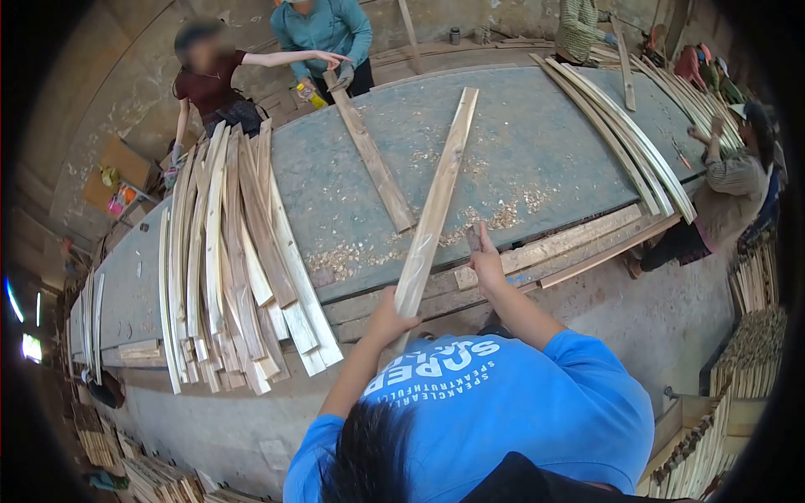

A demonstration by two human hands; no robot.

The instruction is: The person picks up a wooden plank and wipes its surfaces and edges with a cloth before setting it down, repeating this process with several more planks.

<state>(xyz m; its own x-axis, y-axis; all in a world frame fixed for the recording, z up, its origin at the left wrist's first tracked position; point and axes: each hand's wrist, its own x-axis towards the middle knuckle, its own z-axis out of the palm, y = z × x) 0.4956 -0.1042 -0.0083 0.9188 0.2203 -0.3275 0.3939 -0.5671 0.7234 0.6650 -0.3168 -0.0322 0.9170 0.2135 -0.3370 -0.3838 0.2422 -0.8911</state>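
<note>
As you stand at the near edge of the table [520,142], your left hand [387,320] is wrapped tight around the near end of a long pale slat [438,197]. The slat rises from your fist and slants away over the tabletop, its far end pointing at the middle of the table. Your right hand [488,261] is lifted just to the right of the slat, with the fingers pinched shut on a small piece [474,235]. It is too small to tell whether this is a blade or a block, or whether it touches the wood. The step in hand looks like dressing the slat's edge, one hand steadying and the other working. A next stroke would likely call for a firm left grip and the right hand brought squarely against the edge. Past your hands, flat boards [553,245] line the table edge and wood shavings [352,256] lie scattered beyond them. A fanned heap of slats [231,251] lies to your left and a darker plank [373,159] lies across the top. At the far side a person in teal [323,29] stands, and curved strips [625,138] sweep along the right.
</note>
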